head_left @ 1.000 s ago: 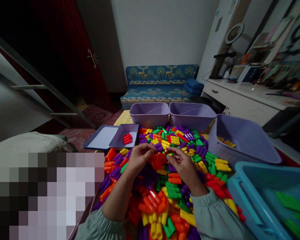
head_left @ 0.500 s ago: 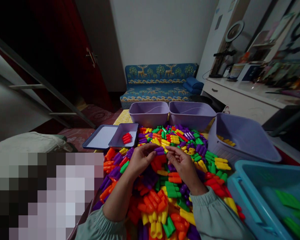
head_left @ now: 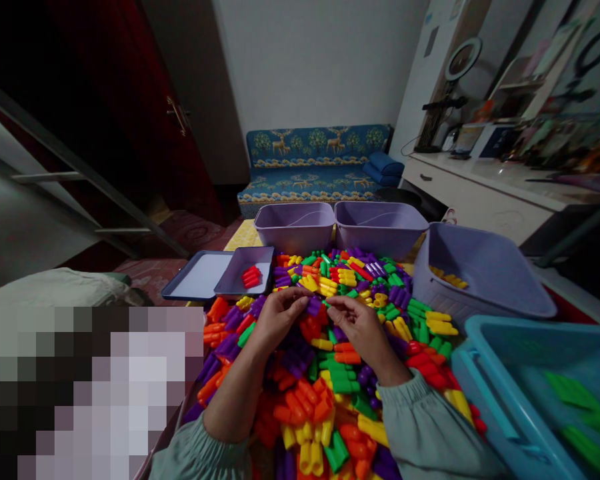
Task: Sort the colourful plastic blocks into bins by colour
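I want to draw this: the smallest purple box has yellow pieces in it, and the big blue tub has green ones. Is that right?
Not quite: the pieces in the smallest purple box are red, not yellow, as the head view shows. The big blue tub does have green ones.

Three deep lavender bins [head_left: 294, 238] and one turquoise tub [head_left: 545, 325] make four large containers; there is one shallow lavender tray [head_left: 229, 279] and one flat pale tray [head_left: 200, 275]. Two hands [head_left: 279, 320], one deer-patterned sofa [head_left: 305, 177] and two folded blue cushions [head_left: 383, 179] show. Plastic building pieces [head_left: 307, 400] (dozens, too jumbled to count) come in five colours.
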`<state>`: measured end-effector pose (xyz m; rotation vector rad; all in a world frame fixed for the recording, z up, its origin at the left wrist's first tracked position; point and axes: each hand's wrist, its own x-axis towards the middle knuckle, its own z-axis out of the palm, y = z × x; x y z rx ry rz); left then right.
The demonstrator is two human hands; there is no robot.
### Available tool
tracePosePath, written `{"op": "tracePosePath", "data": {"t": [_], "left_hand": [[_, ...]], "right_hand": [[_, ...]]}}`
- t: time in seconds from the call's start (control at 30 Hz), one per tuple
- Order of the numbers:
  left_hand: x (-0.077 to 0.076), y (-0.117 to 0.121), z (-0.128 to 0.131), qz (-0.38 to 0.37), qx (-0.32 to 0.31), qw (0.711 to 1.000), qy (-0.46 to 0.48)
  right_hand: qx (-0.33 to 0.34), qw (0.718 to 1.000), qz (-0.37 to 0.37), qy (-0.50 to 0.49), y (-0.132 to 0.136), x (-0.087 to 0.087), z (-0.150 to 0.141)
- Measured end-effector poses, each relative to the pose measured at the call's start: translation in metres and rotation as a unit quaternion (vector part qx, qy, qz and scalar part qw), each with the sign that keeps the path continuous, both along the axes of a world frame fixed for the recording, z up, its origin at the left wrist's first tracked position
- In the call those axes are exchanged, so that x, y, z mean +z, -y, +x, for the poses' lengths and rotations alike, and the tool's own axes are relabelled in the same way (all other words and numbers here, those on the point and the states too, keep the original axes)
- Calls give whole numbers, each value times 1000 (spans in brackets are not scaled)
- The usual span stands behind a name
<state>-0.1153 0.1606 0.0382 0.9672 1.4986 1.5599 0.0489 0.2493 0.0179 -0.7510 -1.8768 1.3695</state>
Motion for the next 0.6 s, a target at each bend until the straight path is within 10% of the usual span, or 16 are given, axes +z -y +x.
{"op": "tracePosePath", "data": {"t": [0.17, 0.33, 0.6], "left_hand": [[-3, 2, -5, 6, 16, 999, -49], [17, 16, -14, -28, 73, 945, -317], [41, 33, 4, -120, -78, 859, -492]], "right_hand": [[-4, 1000, -7, -4, 0, -2, 0], [-10, 999, -27, -14, -5, -5, 1], [-13, 1000, -16, -16, -7, -6, 2]]}}
